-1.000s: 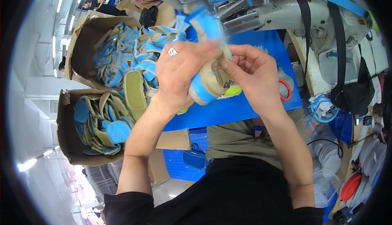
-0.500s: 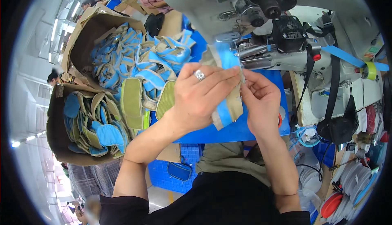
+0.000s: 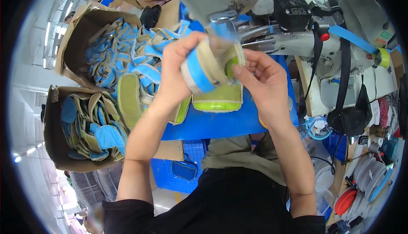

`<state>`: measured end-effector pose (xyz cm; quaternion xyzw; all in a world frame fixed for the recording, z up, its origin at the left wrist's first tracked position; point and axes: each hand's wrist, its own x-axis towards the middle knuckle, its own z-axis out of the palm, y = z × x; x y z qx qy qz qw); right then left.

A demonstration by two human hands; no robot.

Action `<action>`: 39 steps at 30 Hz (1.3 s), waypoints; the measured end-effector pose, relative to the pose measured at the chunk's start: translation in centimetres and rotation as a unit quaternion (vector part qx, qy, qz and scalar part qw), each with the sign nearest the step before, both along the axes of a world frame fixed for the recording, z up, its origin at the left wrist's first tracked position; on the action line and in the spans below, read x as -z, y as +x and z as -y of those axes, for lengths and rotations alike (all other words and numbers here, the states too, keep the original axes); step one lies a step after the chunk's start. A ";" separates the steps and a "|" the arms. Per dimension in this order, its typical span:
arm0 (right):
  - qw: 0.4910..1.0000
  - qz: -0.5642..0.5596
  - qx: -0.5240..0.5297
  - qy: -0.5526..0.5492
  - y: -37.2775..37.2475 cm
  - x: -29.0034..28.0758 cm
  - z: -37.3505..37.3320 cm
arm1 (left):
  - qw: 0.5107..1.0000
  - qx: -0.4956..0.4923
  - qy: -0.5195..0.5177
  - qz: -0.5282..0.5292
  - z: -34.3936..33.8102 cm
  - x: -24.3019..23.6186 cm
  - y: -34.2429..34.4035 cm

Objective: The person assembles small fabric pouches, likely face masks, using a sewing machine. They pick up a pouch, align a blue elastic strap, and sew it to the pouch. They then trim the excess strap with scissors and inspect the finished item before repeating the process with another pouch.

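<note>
Between my hands is a fabric strip [image 3: 200,73], beige with a blue band down its middle, bent into a curve. My left hand [image 3: 176,66] is closed round the strip's left side; its fingertips are smeared by motion. The thumb and fingers of my right hand [image 3: 268,83] pinch the work at its right edge, where a bit of green fabric shows. Just below hangs or lies a lime-green padded panel [image 3: 219,101] with rounded corners and a pale edge; whether it is joined to the strip I cannot tell. Both hands are in front of the sewing machine [image 3: 282,42].
At the left, one cardboard box [image 3: 68,49] holds tangled blue-and-beige strips, and a nearer box [image 3: 52,136] holds blue and green padded pieces. A green oblong pad [image 3: 128,100] lies by the blue tabletop [image 3: 272,102]. Blue tape [image 3: 352,43] and black straps hang at the right.
The strip has gone from nearly flat to curled. A green panel now shows under my hands. My left hand has shifted up and left; the view has moved slightly.
</note>
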<state>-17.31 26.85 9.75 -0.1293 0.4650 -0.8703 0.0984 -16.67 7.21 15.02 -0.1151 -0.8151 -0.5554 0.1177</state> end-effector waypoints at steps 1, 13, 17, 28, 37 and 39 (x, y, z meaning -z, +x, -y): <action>1.000 0.002 0.000 -0.004 0.0 0.1 0.1 | 0.999 -0.001 0.030 0.032 0.2 -0.3 0.0; 0.999 -0.006 -0.002 0.034 -0.2 0.2 -0.2 | 0.997 0.034 0.042 0.062 -0.4 -1.8 0.1; 0.999 -0.017 0.007 0.026 -0.3 0.3 0.1 | 0.997 0.055 -0.042 0.019 -0.6 -1.9 0.5; 0.999 -0.023 0.031 0.029 -0.2 0.5 0.2 | 0.988 0.056 -0.131 -0.053 -0.6 -2.0 0.0; 0.994 -0.026 0.071 0.076 0.4 0.1 0.3 | 0.849 0.012 -0.444 -0.286 -1.4 -2.3 0.9; 0.995 -0.016 0.080 0.057 0.4 0.1 0.7 | 0.836 -0.001 -0.441 -0.328 -1.6 -1.6 0.6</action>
